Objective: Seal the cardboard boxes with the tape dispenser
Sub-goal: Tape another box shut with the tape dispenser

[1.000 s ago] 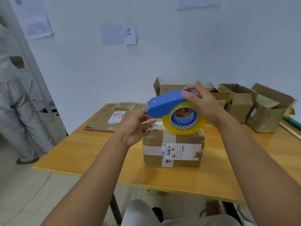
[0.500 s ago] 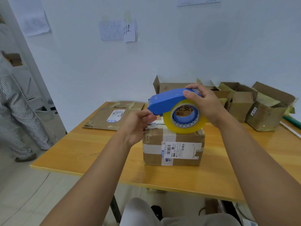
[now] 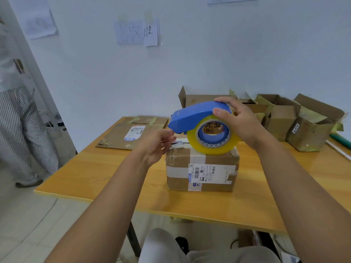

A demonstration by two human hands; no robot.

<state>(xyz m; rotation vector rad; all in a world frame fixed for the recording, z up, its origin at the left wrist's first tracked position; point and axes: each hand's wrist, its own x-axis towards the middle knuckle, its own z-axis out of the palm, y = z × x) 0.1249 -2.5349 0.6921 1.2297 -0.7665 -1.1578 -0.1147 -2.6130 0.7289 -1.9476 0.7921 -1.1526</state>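
right hand (image 3: 240, 122) grips the blue tape dispenser (image 3: 197, 116) above the cardboard box (image 3: 202, 168), which sits mid-tabletop nearer the front edge of the table (image 3: 95, 171). left hand (image 3: 158, 144) pinches at the dispenser's nose. open boxes (image 3: 296, 118) crowd the back right corner; bare wood lies left.
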